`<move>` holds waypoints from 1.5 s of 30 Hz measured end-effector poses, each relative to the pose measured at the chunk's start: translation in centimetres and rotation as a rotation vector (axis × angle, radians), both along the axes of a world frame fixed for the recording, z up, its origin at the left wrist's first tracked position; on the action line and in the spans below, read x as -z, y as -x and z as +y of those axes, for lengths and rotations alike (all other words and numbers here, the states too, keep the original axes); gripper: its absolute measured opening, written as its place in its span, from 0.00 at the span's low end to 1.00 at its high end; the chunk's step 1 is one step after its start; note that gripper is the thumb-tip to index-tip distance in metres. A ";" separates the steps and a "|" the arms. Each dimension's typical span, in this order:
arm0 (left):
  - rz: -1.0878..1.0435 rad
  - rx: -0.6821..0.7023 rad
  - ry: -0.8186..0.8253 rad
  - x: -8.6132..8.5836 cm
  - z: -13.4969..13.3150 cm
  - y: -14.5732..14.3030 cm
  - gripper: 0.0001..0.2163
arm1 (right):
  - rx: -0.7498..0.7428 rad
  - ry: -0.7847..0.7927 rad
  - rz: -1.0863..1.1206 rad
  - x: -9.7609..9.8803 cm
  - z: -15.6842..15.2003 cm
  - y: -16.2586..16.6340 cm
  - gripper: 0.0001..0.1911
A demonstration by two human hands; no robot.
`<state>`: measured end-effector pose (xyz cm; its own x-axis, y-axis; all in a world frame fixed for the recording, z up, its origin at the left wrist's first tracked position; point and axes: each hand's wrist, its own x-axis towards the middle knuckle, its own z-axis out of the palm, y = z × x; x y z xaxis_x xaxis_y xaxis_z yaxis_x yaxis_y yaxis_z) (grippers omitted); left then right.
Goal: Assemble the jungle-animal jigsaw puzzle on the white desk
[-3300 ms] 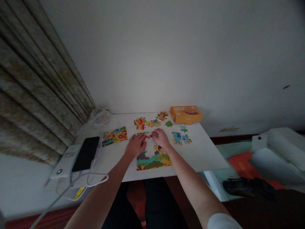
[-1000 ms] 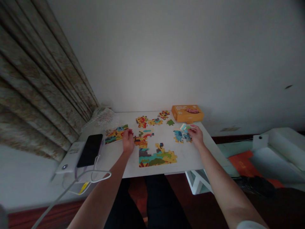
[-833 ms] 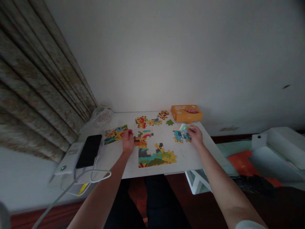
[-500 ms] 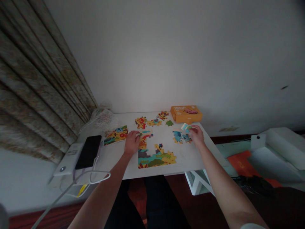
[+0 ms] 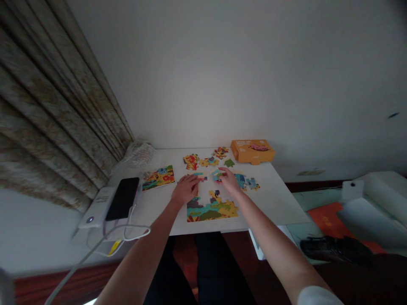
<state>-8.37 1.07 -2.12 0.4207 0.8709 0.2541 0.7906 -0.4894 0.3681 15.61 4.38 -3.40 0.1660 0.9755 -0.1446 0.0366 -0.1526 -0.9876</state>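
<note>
A partly joined colourful jigsaw (image 5: 212, 208) lies at the front middle of the white table (image 5: 273, 199). My left hand (image 5: 185, 189) rests on its upper left part, fingers bent over the pieces. My right hand (image 5: 228, 180) is just above the jigsaw, fingers pinched on a light teal puzzle piece (image 5: 216, 174) that it holds down near the gap. A blue cluster of pieces (image 5: 248, 182) lies right of that hand. Loose yellow and red pieces (image 5: 201, 161) lie farther back.
An orange puzzle box (image 5: 252, 151) stands at the back right. A printed picture card (image 5: 158, 177) lies left, beside a black phone (image 5: 123, 198) on a white device with cables. Curtains hang at the left. A crumpled plastic bag (image 5: 137, 153) sits at the back left.
My right hand left the blue cluster at the right and moved left to the jigsaw with a teal piece. My left hand slid right from the picture card onto the jigsaw.
</note>
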 end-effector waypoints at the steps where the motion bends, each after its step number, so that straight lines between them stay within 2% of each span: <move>1: -0.007 -0.001 -0.004 -0.1 0.0 0.0 0.17 | -0.001 -0.001 -0.027 0.1 0.2 0.5 0.20; 4: -0.015 -0.005 -0.008 -0.4 -0.1 -0.1 0.17 | -0.011 -0.029 -0.220 0.1 0.5 1.0 0.16; 10: -0.001 -0.002 -0.021 -0.6 -0.1 -0.1 0.17 | -0.056 -0.147 -0.735 -0.6 -0.4 -0.1 0.15; 16: -0.091 -0.016 -0.016 0.1 0.1 0.0 0.16 | -0.047 -0.170 -0.983 -0.8 -1.8 -2.2 0.15; 20: -0.150 -0.018 -0.014 0.3 0.2 0.0 0.15 | -0.110 -0.197 -0.858 -0.8 -1.7 -3.4 0.21; 23: -0.110 -0.016 -0.022 0.2 0.3 0.0 0.16 | -0.133 -0.201 -0.652 -0.9 -1.4 -3.7 0.26; 27: -0.042 -0.016 -0.038 0.3 0.3 -0.1 0.17 | -0.135 -0.177 -0.493 -1.2 -1.4 -5.5 0.28; 31: -0.041 -0.016 -0.047 0.5 0.2 0.1 0.16 | 0.045 -0.239 -0.419 -1.4 -1.4 -10.8 0.28; 33: -0.049 -0.017 -0.051 0.4 0.2 0.2 0.15 | 0.147 -0.271 -0.338 -1.2 -1.6 -13.8 0.33; 35: -0.058 -0.009 -0.064 0.2 0.2 -0.4 0.14 | 0.191 -0.234 -0.257 -0.8 -1.8 -16.2 0.40; 38: -0.061 0.041 -0.061 -0.4 0.0 -3.3 0.15 | 0.167 -0.172 -0.208 -0.1 -1.8 -18.2 0.44; 45: 0.059 0.251 0.085 -0.9 0.0 -15.8 0.25 | 0.079 -0.129 -0.154 0.6 -0.3 -20.0 0.42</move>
